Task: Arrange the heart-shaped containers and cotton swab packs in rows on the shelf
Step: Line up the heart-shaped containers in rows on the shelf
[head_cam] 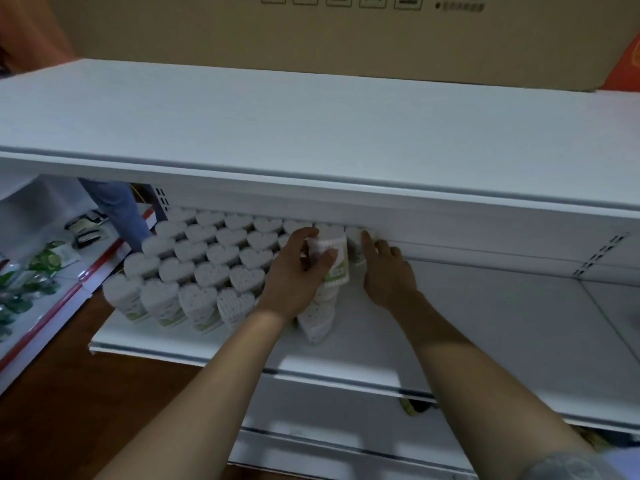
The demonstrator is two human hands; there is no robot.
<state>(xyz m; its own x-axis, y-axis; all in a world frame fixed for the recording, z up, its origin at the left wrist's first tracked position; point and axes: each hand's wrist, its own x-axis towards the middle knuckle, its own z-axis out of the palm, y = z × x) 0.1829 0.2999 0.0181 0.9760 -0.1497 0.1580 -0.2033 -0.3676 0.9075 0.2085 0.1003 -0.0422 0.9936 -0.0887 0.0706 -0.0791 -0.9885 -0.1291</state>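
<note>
heart-shaped containers [204, 261] stood in tight rows on the left of the white shelf [467, 327] — under an upper shelf [311, 133] backed by a cardboard box [311, 32]. the left hand [294, 275] gripped one container [332, 251]; the right hand [384, 268] lay beside it, fingers loose — wood floor [69, 393] below.

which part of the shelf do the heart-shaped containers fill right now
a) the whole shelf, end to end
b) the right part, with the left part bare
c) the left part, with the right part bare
c: the heart-shaped containers stand in rows on the left part of the shelf, and the white surface to the right of the right hand holds nothing.
</note>
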